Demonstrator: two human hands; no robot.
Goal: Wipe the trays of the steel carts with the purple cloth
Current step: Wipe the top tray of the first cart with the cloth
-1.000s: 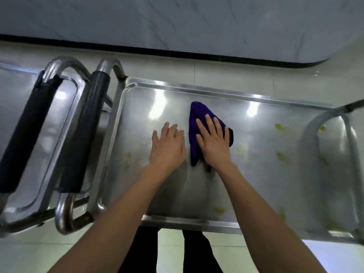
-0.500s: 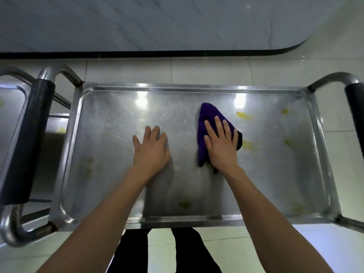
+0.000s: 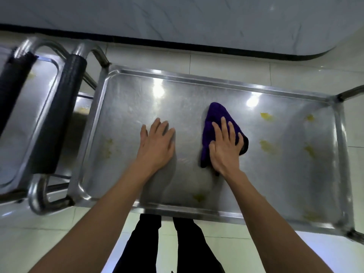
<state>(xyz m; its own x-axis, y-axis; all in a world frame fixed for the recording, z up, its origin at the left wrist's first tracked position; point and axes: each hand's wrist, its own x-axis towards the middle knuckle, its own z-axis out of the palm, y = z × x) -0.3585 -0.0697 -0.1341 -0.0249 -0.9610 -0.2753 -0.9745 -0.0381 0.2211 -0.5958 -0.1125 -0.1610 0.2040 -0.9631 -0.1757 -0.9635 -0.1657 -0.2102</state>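
your right hand (image 3: pixel 225 149) presses the purple cloth (image 3: pixel 215 119) flat mid-tray (image 3: pixel 126 107), fingers straight and spread, your left hand (image 3: pixel 157 143) flat on bare steel beside it, yellow stains (image 3: pixel 266 145) just right of cloth.

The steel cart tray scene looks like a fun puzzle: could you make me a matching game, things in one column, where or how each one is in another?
Things:
1. purple cloth
2. left hand
3. yellow stains
4. black handle

States:
A. flat on the bare tray
B. on the cart's left end
C. under the right hand
D. scattered right of the cloth

Pairs: 1-C, 2-A, 3-D, 4-B
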